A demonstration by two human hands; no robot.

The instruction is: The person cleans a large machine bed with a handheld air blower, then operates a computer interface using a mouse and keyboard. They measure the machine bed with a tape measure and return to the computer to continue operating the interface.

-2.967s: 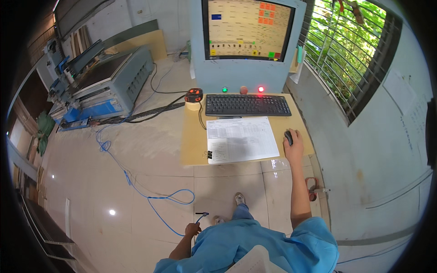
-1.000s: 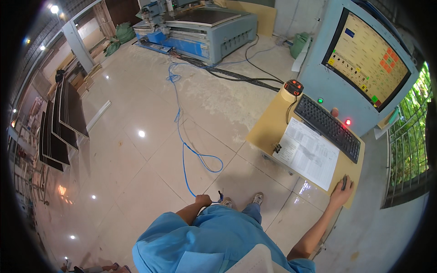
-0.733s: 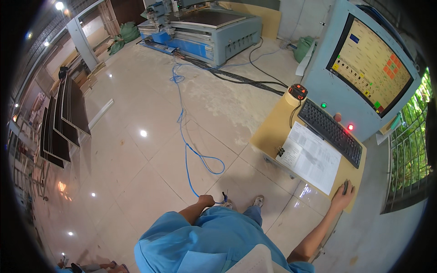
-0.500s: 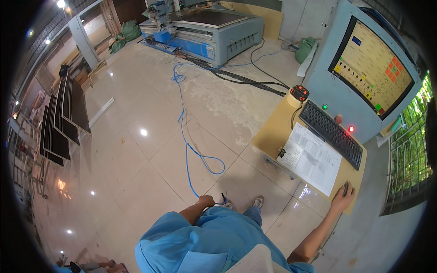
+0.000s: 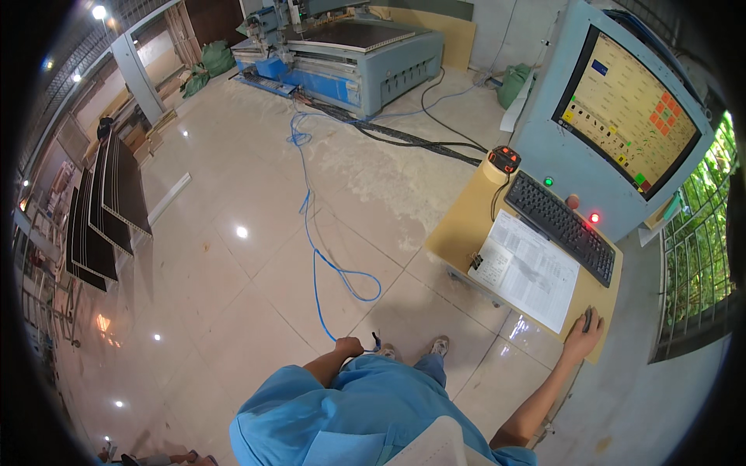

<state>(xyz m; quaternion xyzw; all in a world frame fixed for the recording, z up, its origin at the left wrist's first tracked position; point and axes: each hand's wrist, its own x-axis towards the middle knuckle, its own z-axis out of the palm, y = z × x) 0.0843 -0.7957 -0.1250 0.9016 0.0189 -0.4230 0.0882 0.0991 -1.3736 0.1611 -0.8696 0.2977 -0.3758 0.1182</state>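
Observation:
My left hand [image 5: 349, 346], down in front of my body, is closed around the end of a thin blue air hose [image 5: 316, 283]. A small dark end piece [image 5: 378, 340] sticks out to the right of that fist, too small to make out. From the hand the hose runs across the tiles in a loop toward the machine. My right hand [image 5: 581, 339] rests over a black computer mouse [image 5: 588, 318] at the right corner of the wooden desk board [image 5: 452, 237]. Printed sheets [image 5: 544, 283] with a black clip and a black keyboard [image 5: 559, 225] lie beside it.
A blue-grey control cabinet [image 5: 536, 140] with a lit screen [image 5: 629, 109] rises behind the keyboard. A handheld controller [image 5: 505, 158] sits at the desk's far corner. The cutting machine [image 5: 396, 74] stands beyond, with black cables [image 5: 404, 140] trailing over the floor. Dark panels [image 5: 124, 186] lean at left.
The view has shifted slightly. My left hand still grips the hose, and my right hand stays on the mouse.

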